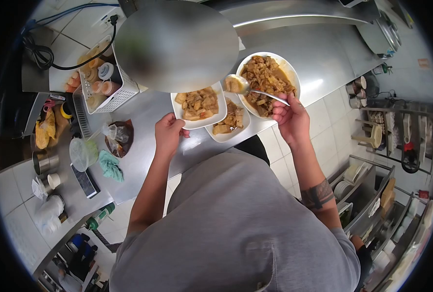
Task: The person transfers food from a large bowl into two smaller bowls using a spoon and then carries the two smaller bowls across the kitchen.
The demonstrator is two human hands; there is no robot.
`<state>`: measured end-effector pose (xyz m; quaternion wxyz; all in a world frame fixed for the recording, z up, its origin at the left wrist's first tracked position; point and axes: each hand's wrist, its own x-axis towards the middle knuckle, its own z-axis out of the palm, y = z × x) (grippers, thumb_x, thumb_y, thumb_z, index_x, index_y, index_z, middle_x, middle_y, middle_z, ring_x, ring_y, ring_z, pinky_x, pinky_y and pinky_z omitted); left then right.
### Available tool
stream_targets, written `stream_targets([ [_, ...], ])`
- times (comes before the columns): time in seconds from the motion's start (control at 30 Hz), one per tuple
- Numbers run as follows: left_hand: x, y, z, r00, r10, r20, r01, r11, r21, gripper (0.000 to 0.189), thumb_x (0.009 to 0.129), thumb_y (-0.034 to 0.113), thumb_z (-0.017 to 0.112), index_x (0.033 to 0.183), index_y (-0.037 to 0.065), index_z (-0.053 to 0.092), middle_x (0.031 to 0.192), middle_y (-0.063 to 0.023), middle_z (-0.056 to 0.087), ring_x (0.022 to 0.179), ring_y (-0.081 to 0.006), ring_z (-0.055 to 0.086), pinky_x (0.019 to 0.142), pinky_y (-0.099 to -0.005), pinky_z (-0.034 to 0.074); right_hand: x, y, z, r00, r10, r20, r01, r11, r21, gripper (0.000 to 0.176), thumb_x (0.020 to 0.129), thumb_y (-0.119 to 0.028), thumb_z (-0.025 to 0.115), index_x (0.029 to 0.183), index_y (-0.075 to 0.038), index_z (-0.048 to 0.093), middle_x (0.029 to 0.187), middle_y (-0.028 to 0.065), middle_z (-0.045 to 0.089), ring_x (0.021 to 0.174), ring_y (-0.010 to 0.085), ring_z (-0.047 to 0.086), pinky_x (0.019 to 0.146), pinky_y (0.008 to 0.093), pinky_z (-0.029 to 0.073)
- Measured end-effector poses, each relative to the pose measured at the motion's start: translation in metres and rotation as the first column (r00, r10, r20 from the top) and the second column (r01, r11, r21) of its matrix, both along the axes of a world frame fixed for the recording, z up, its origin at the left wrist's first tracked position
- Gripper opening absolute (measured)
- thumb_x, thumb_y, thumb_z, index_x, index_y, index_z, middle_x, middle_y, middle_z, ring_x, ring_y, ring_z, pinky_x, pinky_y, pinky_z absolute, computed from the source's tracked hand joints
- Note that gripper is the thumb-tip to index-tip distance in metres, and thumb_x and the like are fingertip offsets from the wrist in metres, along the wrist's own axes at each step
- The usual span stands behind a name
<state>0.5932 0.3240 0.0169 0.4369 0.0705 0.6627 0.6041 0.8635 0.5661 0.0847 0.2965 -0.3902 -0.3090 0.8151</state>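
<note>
My left hand (169, 132) grips the near left edge of a white square bowl (203, 125) of chunky brown stew. That bowl overlaps a second white bowl (245, 130), which also holds stew pieces in sauce. In my right hand (292, 119) is a metal spoon (270, 97), its handle pinched between the fingers. Some stew sits in the spoon's head, which is over the gap between the square bowl and a large round white bowl (297, 73). The large bowl is full of stewed chunks and brown sauce. A blurred grey oval hides the area behind the square bowl.
On the left stand a white basket (121, 95) of sauce bottles, a clear plastic container (78, 155), a green cloth (110, 165) and a phone (85, 181). A dark bowl with a plastic bag (115, 130) lies nearby. Shelves with dishes (353, 182) line the right side.
</note>
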Motion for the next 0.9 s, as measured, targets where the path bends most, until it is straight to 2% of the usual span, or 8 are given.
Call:
stream_targets([
  [0.23, -0.009, 0.000, 0.003, 1.000, 0.020, -0.003, -0.020, 1.000, -0.005, 0.014, 0.090, 0.001, 0.061, 0.099, -0.007, 0.067, 0.083, -0.0112, 0.069, 0.060, -0.0155, 0.064, 0.056, -0.0302, 0.056, 0.047, 0.051, -0.016, 0.968, -0.242, 0.064, 0.234, 0.966, 0.109, 0.034, 0.112, -0.027, 0.049, 0.118, 0.005, 0.059, 0.093, 0.0165, 0.072, 0.077, 0.0216, 0.071, 0.069, 0.0329, 0.062],
  [0.33, -0.011, 0.002, 0.009, 0.999, 0.038, -0.007, -0.038, 0.999, -0.011, 0.014, 0.090, 0.001, 0.061, 0.100, -0.007, 0.067, 0.083, -0.0113, 0.070, 0.060, -0.0156, 0.064, 0.057, -0.0307, 0.056, 0.059, 0.064, -0.022, 0.932, -0.344, 0.110, 0.307, 0.915, 0.260, 0.034, 0.110, -0.025, 0.054, 0.119, 0.008, 0.057, 0.094, 0.0191, 0.071, 0.080, 0.0241, 0.073, 0.072, 0.0351, 0.063],
  [0.47, -0.013, 0.003, 0.010, 0.999, 0.047, -0.010, -0.047, 0.999, 0.001, 0.015, 0.090, 0.001, 0.061, 0.102, -0.007, 0.067, 0.084, -0.0112, 0.070, 0.059, -0.0157, 0.064, 0.057, -0.0306, 0.056, 0.060, 0.073, -0.034, 0.881, -0.408, 0.238, 0.308, 0.878, 0.366, 0.035, 0.110, -0.024, 0.054, 0.120, 0.009, 0.059, 0.095, 0.0192, 0.072, 0.081, 0.0244, 0.073, 0.073, 0.0358, 0.064],
  [0.53, -0.013, 0.003, 0.009, 0.998, 0.066, -0.016, -0.066, 0.998, -0.001, 0.015, 0.090, 0.001, 0.062, 0.102, -0.007, 0.067, 0.084, -0.0111, 0.070, 0.059, -0.0158, 0.064, 0.057, -0.0304, 0.056, 0.057, 0.073, -0.040, 0.874, -0.345, 0.341, 0.124, 0.838, 0.531, 0.036, 0.110, -0.024, 0.055, 0.120, 0.010, 0.062, 0.097, 0.0196, 0.072, 0.082, 0.0247, 0.074, 0.075, 0.0360, 0.064],
  [0.7, -0.014, -0.001, 0.002, 0.999, 0.039, -0.030, -0.039, 0.999, -0.017, 0.022, 0.090, 0.002, 0.062, 0.109, -0.008, 0.066, 0.091, -0.0117, 0.070, 0.060, -0.0162, 0.063, 0.057, -0.0305, 0.055, 0.055, 0.076, -0.042, 0.866, -0.339, 0.368, 0.092, 0.831, 0.549, 0.037, 0.110, -0.025, 0.056, 0.119, 0.010, 0.063, 0.098, 0.0204, 0.072, 0.083, 0.0255, 0.075, 0.076, 0.0356, 0.064],
  [0.8, -0.014, -0.001, 0.001, 0.998, 0.050, -0.023, -0.050, 0.999, -0.010, 0.022, 0.090, 0.002, 0.062, 0.109, -0.008, 0.066, 0.091, -0.0116, 0.070, 0.060, -0.0162, 0.063, 0.057, -0.0306, 0.055, 0.056, 0.080, -0.047, 0.884, -0.328, 0.334, 0.149, 0.873, 0.464, 0.038, 0.110, -0.026, 0.055, 0.119, 0.010, 0.061, 0.099, 0.0204, 0.072, 0.085, 0.0266, 0.074, 0.076, 0.0364, 0.064],
  [0.87, -0.013, -0.002, 0.001, 0.998, 0.061, -0.013, -0.061, 0.998, 0.001, 0.023, 0.090, 0.002, 0.062, 0.109, -0.008, 0.065, 0.091, -0.0116, 0.070, 0.060, -0.0162, 0.063, 0.056, -0.0306, 0.055, 0.058, 0.083, -0.048, 0.884, -0.375, 0.279, 0.284, 0.905, 0.316, 0.037, 0.111, -0.026, 0.052, 0.120, 0.009, 0.059, 0.100, 0.0204, 0.071, 0.086, 0.0275, 0.074, 0.076, 0.0378, 0.063],
  [0.9, -0.013, -0.002, 0.001, 0.998, 0.065, -0.011, -0.065, 0.998, 0.003, 0.022, 0.090, 0.002, 0.063, 0.109, -0.009, 0.065, 0.091, -0.0117, 0.070, 0.060, -0.0162, 0.063, 0.057, -0.0307, 0.055, 0.061, 0.086, -0.051, 0.886, -0.371, 0.279, 0.280, 0.907, 0.315, 0.037, 0.111, -0.026, 0.052, 0.120, 0.009, 0.059, 0.100, 0.0204, 0.071, 0.086, 0.0275, 0.074, 0.076, 0.0378, 0.063],
])
